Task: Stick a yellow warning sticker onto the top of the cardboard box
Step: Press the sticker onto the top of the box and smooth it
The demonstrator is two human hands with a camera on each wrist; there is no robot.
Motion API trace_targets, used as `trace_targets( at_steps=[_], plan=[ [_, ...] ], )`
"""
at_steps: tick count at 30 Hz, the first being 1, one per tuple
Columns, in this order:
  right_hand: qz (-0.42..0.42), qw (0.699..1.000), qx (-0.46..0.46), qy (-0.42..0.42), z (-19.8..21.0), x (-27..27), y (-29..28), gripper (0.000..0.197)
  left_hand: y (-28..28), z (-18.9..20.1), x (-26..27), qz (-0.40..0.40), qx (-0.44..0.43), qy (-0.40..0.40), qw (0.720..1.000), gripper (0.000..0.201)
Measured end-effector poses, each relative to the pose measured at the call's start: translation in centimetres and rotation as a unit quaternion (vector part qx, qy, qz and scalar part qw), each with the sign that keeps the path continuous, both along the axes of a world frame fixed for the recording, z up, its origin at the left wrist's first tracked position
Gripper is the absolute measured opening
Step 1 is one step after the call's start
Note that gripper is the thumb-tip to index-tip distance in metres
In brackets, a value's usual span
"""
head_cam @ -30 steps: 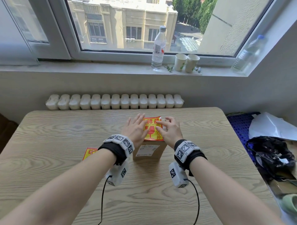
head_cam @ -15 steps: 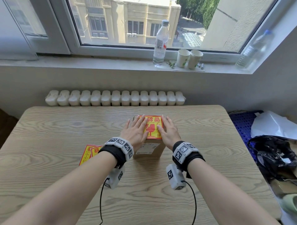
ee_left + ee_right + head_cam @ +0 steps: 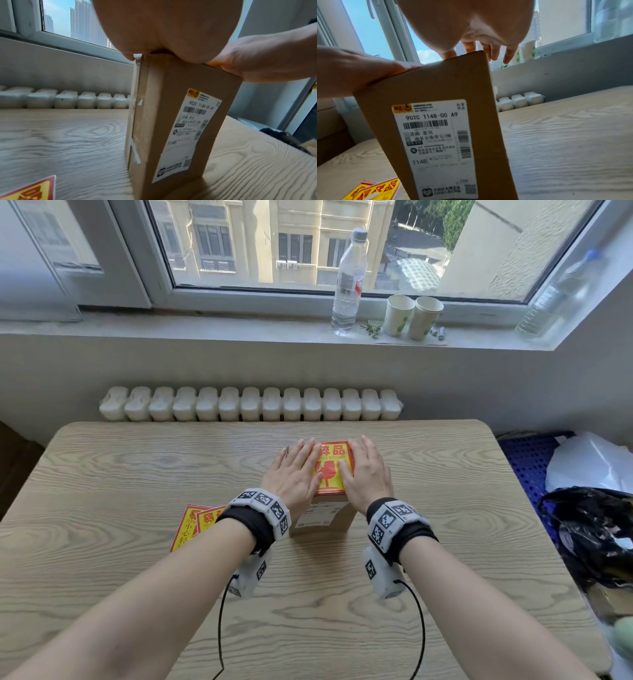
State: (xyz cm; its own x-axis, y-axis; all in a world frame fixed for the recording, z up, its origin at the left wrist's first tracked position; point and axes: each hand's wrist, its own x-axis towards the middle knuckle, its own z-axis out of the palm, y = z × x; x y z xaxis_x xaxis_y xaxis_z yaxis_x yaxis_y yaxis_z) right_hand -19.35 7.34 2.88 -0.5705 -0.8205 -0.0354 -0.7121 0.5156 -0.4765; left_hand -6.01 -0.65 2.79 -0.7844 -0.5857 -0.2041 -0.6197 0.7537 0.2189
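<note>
A tall cardboard box [image 3: 325, 515] with a white shipping label [image 3: 435, 146] stands upright in the middle of the wooden table [image 3: 102, 481]. A yellow and red warning sticker [image 3: 331, 465] lies flat on its top. My left hand [image 3: 294, 474] lies flat with straight fingers on the sticker's left side. My right hand [image 3: 364, 470] lies flat on its right side. In the left wrist view the box [image 3: 171, 121] rises under my left palm [image 3: 163, 27]. The right wrist view shows my right hand's fingers [image 3: 508, 54] reaching past the box's far top edge.
Spare yellow stickers [image 3: 195, 523] lie on the table left of the box. A white radiator [image 3: 250, 404] runs behind the table. A water bottle [image 3: 347, 278] and two paper cups [image 3: 411, 316] stand on the windowsill. Black and white bags [image 3: 589, 508] sit at the right.
Both hands have gone from fingertip contact to lying flat on the sticker, and have slid apart toward its left and right sides. The box has stayed in place.
</note>
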Motion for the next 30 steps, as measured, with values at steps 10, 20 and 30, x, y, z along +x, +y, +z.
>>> trace_targets(
  at_steps=[10,20,30],
  plan=[
    [-0.027,0.996,-0.018,-0.085,0.0,-0.8,0.5,0.06,-0.6,0.6,0.3,-0.007,0.026,0.015,1.0,0.058],
    [0.141,0.983,0.076,0.094,-0.5,1.8,-1.6,0.054,-0.4,0.1,-0.7,0.037,0.016,0.014,0.999,0.057],
    [0.131,0.985,0.073,0.09,-0.1,0.4,-1.1,0.054,-0.4,-0.7,-0.8,0.05,0.004,0.073,0.996,0.055]
  ],
)
